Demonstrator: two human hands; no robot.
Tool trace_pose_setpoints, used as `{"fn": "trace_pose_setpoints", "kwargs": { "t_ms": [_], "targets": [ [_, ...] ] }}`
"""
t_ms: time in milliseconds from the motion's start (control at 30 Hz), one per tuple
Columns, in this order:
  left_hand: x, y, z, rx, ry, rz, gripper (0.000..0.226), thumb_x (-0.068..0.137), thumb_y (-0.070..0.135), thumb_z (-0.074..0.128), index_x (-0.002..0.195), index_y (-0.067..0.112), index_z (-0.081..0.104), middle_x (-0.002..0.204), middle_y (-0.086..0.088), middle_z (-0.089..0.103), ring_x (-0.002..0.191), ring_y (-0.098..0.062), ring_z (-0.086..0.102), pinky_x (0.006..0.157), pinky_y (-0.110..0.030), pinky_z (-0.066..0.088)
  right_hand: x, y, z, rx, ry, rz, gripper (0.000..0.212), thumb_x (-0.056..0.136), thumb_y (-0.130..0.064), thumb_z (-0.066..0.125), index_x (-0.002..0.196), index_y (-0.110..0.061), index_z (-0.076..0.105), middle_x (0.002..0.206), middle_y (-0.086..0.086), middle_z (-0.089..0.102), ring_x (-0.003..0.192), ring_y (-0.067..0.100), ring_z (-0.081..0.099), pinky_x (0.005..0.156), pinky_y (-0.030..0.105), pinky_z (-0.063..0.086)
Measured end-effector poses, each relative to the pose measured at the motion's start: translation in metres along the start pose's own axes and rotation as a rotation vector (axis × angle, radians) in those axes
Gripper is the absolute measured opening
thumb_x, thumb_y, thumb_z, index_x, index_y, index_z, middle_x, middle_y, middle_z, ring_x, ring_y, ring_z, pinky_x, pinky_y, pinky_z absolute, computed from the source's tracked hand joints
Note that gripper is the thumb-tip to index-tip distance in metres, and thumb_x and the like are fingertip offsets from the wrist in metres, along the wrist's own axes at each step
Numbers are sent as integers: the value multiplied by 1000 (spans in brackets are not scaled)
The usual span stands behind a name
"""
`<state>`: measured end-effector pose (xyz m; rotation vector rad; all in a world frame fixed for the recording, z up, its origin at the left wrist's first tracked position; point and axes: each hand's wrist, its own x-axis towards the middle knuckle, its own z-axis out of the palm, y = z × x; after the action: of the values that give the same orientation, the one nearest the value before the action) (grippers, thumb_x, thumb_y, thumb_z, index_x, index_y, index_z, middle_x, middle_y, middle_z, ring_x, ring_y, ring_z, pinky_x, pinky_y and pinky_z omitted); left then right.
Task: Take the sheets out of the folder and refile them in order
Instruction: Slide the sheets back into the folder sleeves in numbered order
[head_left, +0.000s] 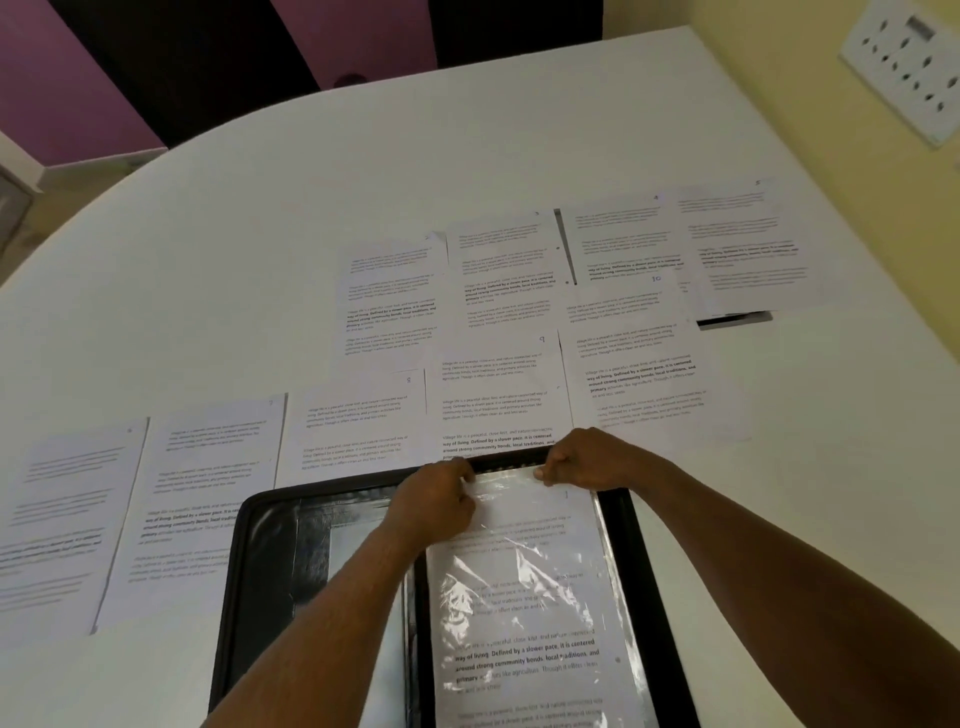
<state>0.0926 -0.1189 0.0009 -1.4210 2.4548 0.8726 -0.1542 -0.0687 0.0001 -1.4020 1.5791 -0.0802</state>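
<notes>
Left hand (439, 496): fingers curled, pinching the top edge of a clear plastic sleeve (519, 587) at its left corner. Right hand (584, 460): fingers curled, pinching the same top edge at the right corner. Sleeve: holds a printed sheet (524, 654), marked 1 near its top right; lies on the right half of an open black folder (270, 571), at the near middle of a white table (311, 208). Loose sheets (498, 395): spread face up beyond and left of the folder, some overlapping, handwritten numbers up to 10 at the corners. Wall socket panel (906, 65): far right.
</notes>
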Motion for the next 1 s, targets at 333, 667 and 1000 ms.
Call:
{"fn": "trace_pose_setpoints", "kwargs": {
  "t_ms": [333, 667, 1000],
  "targets": [
    [-26, -10, 15, -168, 171, 3, 49, 88, 11, 59, 136, 14, 50, 133, -6, 53, 123, -23, 50, 98, -29, 42, -29, 4, 30, 153, 390, 98, 48, 82, -32, 76, 124, -18, 58, 118, 2, 63, 98, 8, 57, 83, 18, 42],
    [-91, 5, 51, -162, 45, -23, 74, 97, 47, 50, 155, 23, 12, 163, 5, -6, 150, -18, 8, 116, -36, 23, -82, 0, 86, 555, 523, 219, 46, 79, -31, 79, 115, -17, 54, 106, -4, 59, 89, 12, 60, 80, 28, 50],
    [-157, 46, 61, -631, -141, -59, 82, 86, 70, 45, 153, 29, 23, 157, 4, 32, 138, -15, 39, 110, -29, 32, -129, -40, 125, 957, 140, 82, 22, 97, -20, 57, 116, -14, 65, 102, 9, 74, 87, 24, 72, 74, 36, 57]
  ]
}}
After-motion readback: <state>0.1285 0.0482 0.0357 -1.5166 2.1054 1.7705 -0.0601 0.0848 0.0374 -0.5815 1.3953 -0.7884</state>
